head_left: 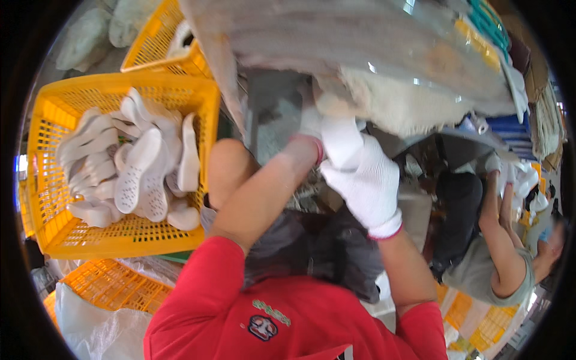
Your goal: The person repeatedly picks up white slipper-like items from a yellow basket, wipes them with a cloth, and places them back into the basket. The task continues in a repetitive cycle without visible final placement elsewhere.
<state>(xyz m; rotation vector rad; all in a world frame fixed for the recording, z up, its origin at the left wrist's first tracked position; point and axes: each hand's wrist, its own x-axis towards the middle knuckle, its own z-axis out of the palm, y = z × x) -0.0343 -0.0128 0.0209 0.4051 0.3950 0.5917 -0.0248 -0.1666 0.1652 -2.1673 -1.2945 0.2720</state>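
Note:
In front of me, beneath a hood covered in plastic sheet, my right hand (367, 183) in a white knit glove is closed on a white shoe sole (343, 143). My left hand (311, 123), also gloved, reaches in beside the far end of the sole. Its fingers are blurred and partly hidden, so its grip does not show. A cream rounded part (335, 105) lies just beyond the sole, under the hood's edge. At my left, a yellow plastic crate (120, 243) holds several white shoe soles (140, 171), some with small holes across them.
The plastic-covered hood (336, 42) hangs low over my hands, with pale cloth (396, 108) along its edge. Another yellow crate (150, 45) stands behind the first, and an orange crate (114, 285) lies below it. A co-worker (498, 264) sits close on my right.

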